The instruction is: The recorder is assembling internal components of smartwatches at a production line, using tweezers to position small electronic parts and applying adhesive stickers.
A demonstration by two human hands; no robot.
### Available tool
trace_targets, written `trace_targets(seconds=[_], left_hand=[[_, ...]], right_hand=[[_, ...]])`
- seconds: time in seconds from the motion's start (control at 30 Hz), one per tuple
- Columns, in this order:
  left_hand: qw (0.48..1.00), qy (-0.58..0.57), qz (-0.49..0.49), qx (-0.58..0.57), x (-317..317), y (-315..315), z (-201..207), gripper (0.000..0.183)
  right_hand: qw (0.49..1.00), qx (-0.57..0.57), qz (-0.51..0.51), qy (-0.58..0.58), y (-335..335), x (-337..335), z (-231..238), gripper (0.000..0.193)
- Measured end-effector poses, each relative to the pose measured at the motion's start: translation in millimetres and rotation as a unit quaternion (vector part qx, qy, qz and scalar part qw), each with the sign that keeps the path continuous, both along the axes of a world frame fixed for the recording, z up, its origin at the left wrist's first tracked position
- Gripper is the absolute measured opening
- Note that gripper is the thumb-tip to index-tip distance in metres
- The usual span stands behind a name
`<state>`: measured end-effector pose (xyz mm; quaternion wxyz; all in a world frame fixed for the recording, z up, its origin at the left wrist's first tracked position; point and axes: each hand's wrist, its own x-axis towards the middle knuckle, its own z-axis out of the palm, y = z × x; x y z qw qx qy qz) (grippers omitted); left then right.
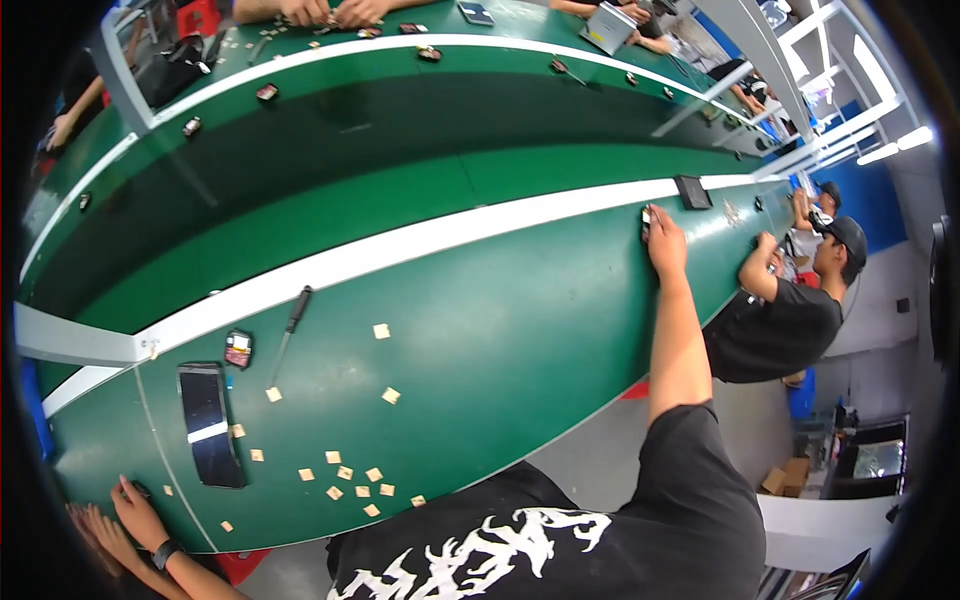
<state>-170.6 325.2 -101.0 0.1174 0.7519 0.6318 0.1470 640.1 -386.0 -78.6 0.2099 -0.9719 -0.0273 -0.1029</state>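
Stretched far to the right, my right hand (667, 243) grips a small black boxy device (646, 226) with a pale label, just over the green table. At the lower left, the hand with a dark wristband, which appears to be my left hand (140, 515), closes on a small dark device (142, 490); its fingers partly cover it. Another person's hand (97, 530) lies right beside it. Between my hands, a similar labelled black device (238, 348) rests near a dark phone-like slab (207, 420). Small beige squares (345, 472) are scattered nearby.
A black-handled screwdriver (297, 312) lies behind the squares. Along the table's far side runs a white rail (430, 232), then a dark green belt (330, 150) carrying several small devices. A black tray (692, 193) stands beyond my right hand. A co-worker (785, 320) sits at right.
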Motion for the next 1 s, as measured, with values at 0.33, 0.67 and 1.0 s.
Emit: trace_targets(seconds=[0.33, 0.67, 1.0], left_hand=[[0.956, -0.115, -0.009, 0.271, 52, -71, 57, 0.040], [0.877, -0.194, -0.364, 0.245, 193, -200, 99, 0.019], [0.831, -0.164, -0.532, 0.016, 245, -263, 88, 0.033]], right_hand=[[0.942, -0.028, 0.322, -0.094, 146, -209, 20, 0.028], [0.859, -0.036, 0.511, -0.025, 281, -413, 39, 0.044], [0.884, 0.186, 0.426, -0.046, 229, -400, 78, 0.030]])
